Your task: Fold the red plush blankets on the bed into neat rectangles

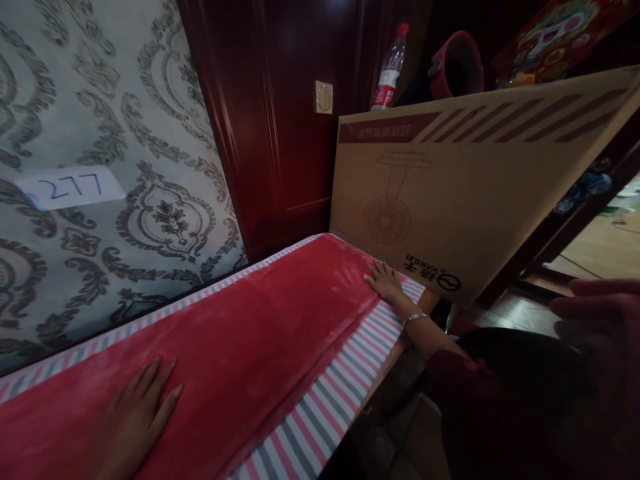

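A folded red plush cloth (pixel 250 320) lies lengthwise along a narrow table, on top of a striped tablecloth (pixel 320 413) in pink, grey and white. My left hand (pixel 137 413) rests flat on the near left part of the red cloth, its fingers spread. At the far right end, my right hand (pixel 385 281) lies palm down on the cloth's edge, fingers apart, a silver bangle on the wrist. Neither hand grips anything. Layered folds show along the cloth's front edge.
A large cardboard box (pixel 450 193) stands against the table's far end. Behind its top edge are a plastic bottle (pixel 387 77) with a red cap and a round red object (pixel 457 63). Patterned wallpaper with a paper marked 277 (pixel 73 187) and a dark red panel border the back.
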Motion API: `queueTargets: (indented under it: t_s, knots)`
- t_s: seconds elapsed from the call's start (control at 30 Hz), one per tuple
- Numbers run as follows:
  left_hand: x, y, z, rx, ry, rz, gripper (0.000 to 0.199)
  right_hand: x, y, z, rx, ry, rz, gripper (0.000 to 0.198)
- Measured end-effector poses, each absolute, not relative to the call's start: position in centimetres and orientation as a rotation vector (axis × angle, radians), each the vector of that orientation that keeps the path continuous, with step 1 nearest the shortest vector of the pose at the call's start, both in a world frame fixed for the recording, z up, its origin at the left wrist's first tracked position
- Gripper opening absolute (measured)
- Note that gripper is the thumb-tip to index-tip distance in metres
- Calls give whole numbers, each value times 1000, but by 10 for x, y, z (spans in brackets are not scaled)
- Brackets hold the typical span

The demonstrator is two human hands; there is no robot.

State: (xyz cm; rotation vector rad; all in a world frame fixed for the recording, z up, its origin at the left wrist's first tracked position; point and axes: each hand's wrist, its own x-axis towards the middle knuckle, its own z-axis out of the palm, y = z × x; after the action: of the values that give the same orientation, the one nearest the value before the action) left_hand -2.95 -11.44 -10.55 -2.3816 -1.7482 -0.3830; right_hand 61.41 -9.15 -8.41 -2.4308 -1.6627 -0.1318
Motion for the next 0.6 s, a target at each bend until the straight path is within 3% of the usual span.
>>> queueTargets:
  t_s: [0.17,0.6]
  knots:
    - [-29,-117,-104,-2387,-1767,-364,77,633,-86,-91,-2471,-1723,35,65]
    - [-10,-128,-91,-2327,-1861,-307,77,611,-61,-63,-2420,-1716,-41,57]
